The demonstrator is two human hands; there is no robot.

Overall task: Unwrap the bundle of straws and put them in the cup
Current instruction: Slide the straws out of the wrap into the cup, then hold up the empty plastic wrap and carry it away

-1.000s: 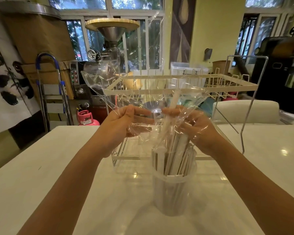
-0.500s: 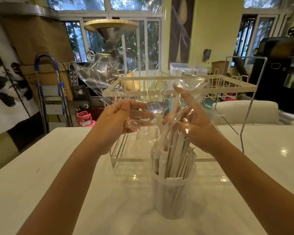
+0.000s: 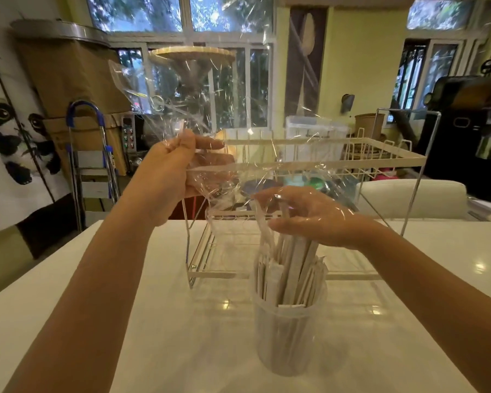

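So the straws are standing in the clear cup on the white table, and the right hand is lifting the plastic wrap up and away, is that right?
Not quite: the head view shows the left hand lifting the plastic wrap; the right hand rests on the straws, which do stand in the clear cup on the white table.

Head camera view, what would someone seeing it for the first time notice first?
Probably the crinkled clear plastic wrapper, lifted at centre by the left hand and draped over the right hand. Below it, a translucent plastic cup packed with paper-wrapped straws stands on the glossy white table, the right hand at the straw tops. A white wire dish rack sits just behind.
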